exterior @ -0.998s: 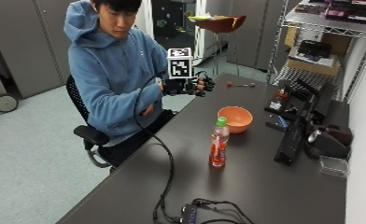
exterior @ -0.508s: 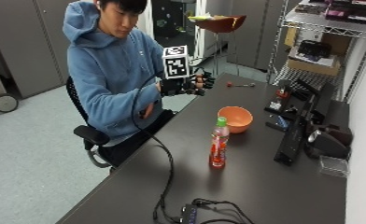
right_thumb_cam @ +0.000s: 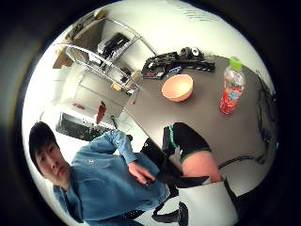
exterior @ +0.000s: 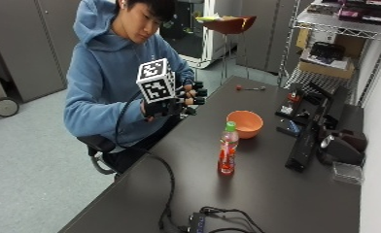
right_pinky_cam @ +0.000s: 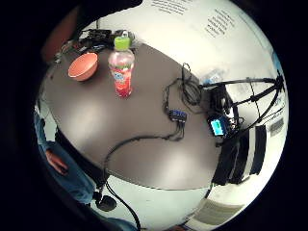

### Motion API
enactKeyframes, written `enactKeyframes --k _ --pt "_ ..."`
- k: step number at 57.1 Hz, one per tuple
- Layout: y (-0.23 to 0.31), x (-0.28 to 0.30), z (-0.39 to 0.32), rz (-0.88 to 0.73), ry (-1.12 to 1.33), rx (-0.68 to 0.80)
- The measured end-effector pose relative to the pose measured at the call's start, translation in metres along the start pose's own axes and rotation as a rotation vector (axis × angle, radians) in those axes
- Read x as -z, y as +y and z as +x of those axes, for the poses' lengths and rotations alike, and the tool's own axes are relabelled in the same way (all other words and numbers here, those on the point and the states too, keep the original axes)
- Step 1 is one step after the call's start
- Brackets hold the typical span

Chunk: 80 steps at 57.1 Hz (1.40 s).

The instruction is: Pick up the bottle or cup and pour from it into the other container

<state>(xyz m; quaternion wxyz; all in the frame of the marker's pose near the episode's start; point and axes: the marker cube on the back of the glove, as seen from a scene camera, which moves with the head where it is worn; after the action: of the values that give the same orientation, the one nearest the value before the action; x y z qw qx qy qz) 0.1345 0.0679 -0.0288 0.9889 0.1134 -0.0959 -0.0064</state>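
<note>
A clear plastic bottle (exterior: 228, 154) with a green cap, a red label and reddish drink inside stands upright on the dark bench (exterior: 255, 194), out toward its middle. Just behind it, close but apart, sits a shallow orange bowl (exterior: 245, 124), open side up. The gloved right hand (exterior: 184, 99) hovers in the air above the bench's near edge, well apart from both, in front of the seated person's blue hoodie (exterior: 100, 82); its fingers (exterior: 197, 93) are loosely curled and hold nothing
</note>
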Motion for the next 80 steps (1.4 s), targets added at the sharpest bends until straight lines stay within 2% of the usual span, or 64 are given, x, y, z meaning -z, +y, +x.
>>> enactKeyframes --k 16,29,56,80 --pt "0.014 0.012 0.066 0.035 -0.193 -0.088" --pt "0.014 0.0 0.1 0.085 -0.378 -0.149" --pt "-0.015 -0.05 0.114 0.127 -0.575 -0.187" --pt "-0.033 -0.091 0.112 0.08 -0.642 -0.202"
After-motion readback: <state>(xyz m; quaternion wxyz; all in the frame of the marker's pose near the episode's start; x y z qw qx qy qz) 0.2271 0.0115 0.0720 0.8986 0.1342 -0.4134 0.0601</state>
